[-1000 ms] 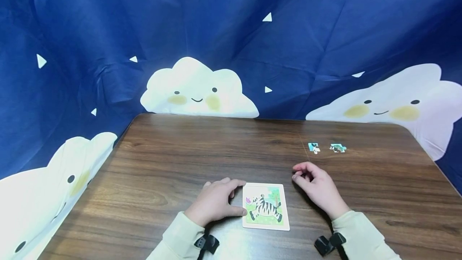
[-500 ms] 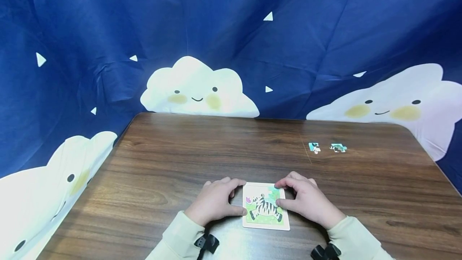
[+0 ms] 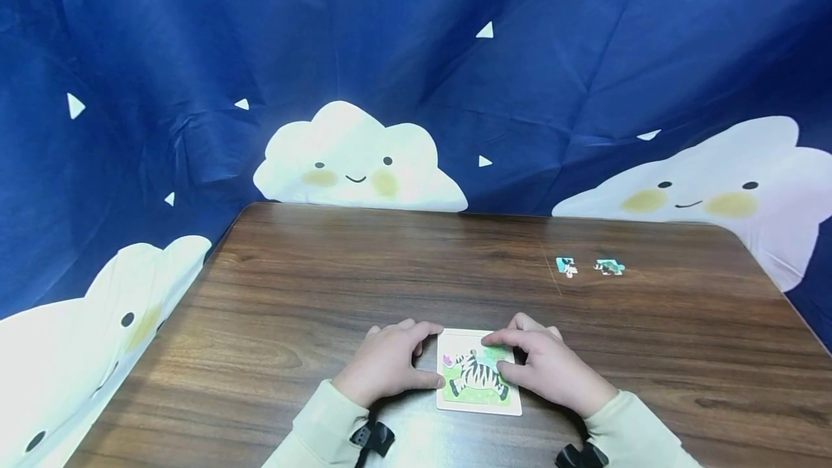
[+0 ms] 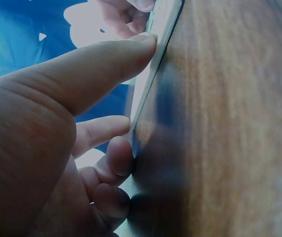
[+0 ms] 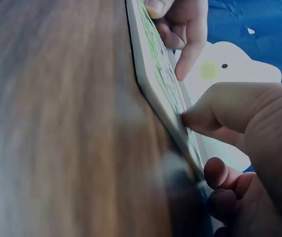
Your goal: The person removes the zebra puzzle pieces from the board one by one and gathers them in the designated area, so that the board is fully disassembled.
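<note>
A square, white-framed zebra jigsaw puzzle lies flat on the wooden table in the head view. At its left edge is my left hand, index fingertip at the far corner and thumb pressing on the edge lower down. Its other fingers are bent beside the board in the left wrist view. My right hand reaches over the upper right part, with index and thumb spread apart and their tips on the picture. That hand covers the puzzle's top right area. In the right wrist view its thumb rests at the frame.
Two loose jigsaw pieces, a blue and white one and a teal one, lie toward the back right of the table. Behind the table hangs a blue cloth with printed clouds.
My right hand has moved left from beside the puzzle onto its upper right part, and its index finger has slid further inward. The left hand and the loose pieces stay in place.
</note>
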Demonstrator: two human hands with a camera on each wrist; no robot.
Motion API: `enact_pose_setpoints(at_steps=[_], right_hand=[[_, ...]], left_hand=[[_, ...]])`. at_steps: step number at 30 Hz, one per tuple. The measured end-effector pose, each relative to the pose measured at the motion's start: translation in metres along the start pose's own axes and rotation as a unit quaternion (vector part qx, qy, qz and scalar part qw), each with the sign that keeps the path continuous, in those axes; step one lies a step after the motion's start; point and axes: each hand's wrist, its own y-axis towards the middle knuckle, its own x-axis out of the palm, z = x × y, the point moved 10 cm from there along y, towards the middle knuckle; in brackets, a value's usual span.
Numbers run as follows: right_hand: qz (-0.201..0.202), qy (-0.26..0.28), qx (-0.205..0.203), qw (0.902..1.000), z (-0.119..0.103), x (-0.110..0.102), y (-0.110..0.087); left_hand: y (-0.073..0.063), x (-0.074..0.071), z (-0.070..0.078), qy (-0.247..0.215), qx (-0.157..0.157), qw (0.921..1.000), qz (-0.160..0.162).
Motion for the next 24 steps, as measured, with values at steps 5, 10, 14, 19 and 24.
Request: enact_pose_setpoints(at_steps=[5,10,14,19,24], right_hand=[[-0.002,-0.006,-0.006,1.0000,-0.0075,0.0040,0.0015],[0.004,-0.002,-0.003,1.0000,-0.0074,0.0037,0.0023],[0.008,0.000,-0.003,1.0000,-0.0070,0.0026,0.0025],[0.018,-0.006,0.002,0.9998,-0.0053,0.0021,0.0033],[0.020,-0.006,0.004,0.9998,-0.0033,0.0018,0.0029]], left_hand=[[0.0005,0.0005,-0.0002,0.002,0.002,1.0000,0.000],[0.0006,0.0012,0.0000,-0.003,0.006,1.0000,0.000],[0.0006,0.0014,0.0004,-0.005,0.009,0.9999,0.002],[0.0001,0.0013,0.0011,-0.005,0.012,0.9999,0.001],[0.0002,0.0011,0.0013,-0.005,0.009,0.9999,-0.003]])
